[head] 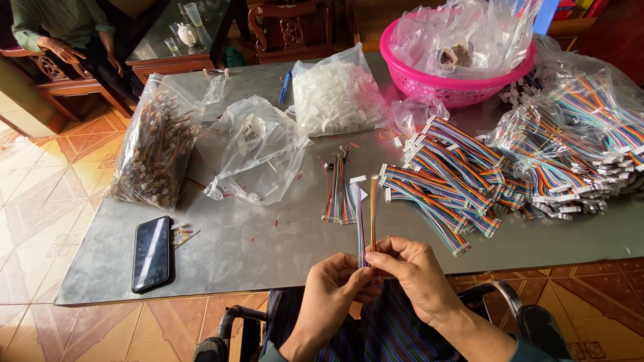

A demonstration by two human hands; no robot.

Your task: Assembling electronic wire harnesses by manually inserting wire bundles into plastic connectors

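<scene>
Both hands meet at the near edge of the grey bench, just over the person's lap. The left hand and the right hand each pinch the near end of a rainbow ribbon cable; both grips are clenched on it, fingertips close together, which seems to steady the thin wires for fine work at that end. The cable stands up and away from the hands toward the far side, split into two narrow strips, each tipped with a small white connector.

A short loose bundle of similar cables lies just beyond it, within easy reach. To the right, a large pile of finished-looking ribbon cables is stacked with connectors aligned, and more sit in clear bags farther right. A bag of white connectors and a pink basket sit at the far side. A black phone rests near left, away from the work.
</scene>
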